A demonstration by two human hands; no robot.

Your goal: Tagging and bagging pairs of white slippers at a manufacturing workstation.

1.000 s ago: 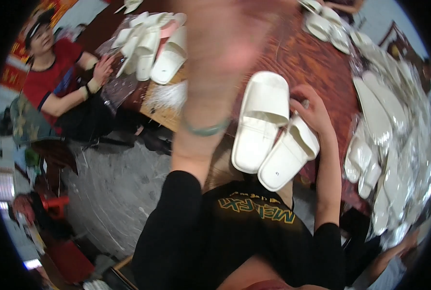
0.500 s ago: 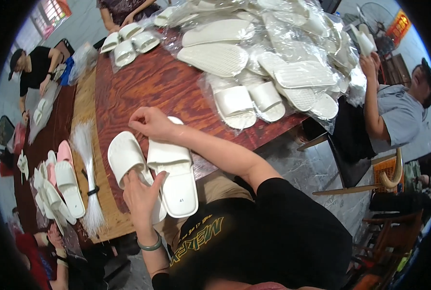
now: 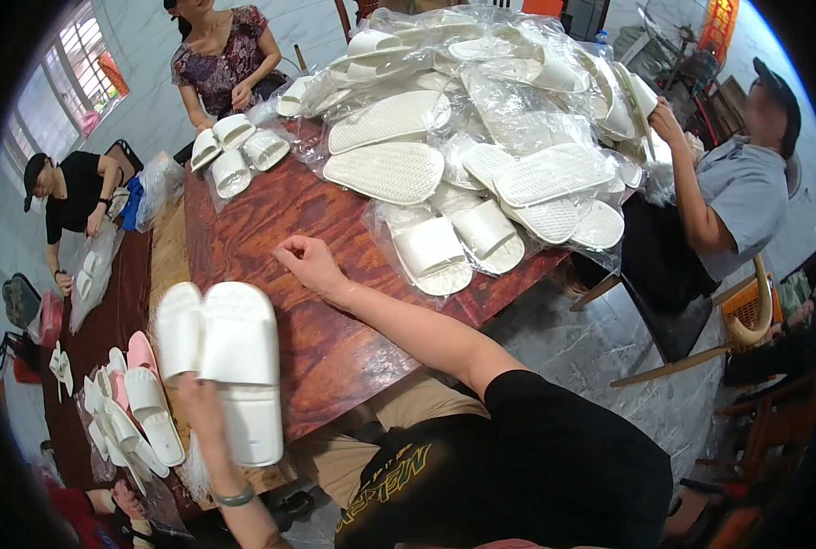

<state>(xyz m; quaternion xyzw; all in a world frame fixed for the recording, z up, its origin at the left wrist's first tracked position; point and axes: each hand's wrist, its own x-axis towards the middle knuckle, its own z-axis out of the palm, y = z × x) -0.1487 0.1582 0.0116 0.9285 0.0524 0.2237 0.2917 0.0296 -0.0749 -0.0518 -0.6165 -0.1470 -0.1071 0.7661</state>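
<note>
A pair of white slide slippers [image 3: 240,343] is side by side over the left edge of the red-brown table, soles down. My left hand [image 3: 205,416] grips the left slipper near its strap; the slipper hides some of its fingertips. To the right of the pair, over the tabletop, is my right hand [image 3: 314,267], apart from the slippers. Its fingers are curled together, and anything small between them cannot be made out. The lower end of a bundle of thin white strands [image 3: 195,468] shows beside my left wrist; the slippers cover the rest.
Bagged white slippers [image 3: 426,252] form a large heap on the table [image 3: 325,366]. More bagged slippers [image 3: 231,169] lie at the far left corner. White and pink slippers [image 3: 147,412] lie on a lower left surface. Several people are around the table; one at right [image 3: 737,183] handles slippers.
My left hand has moved the slipper pair leftward, over the strand bundle. My right hand, close beside the slippers before, is now apart from them. The view has tilted up.
</note>
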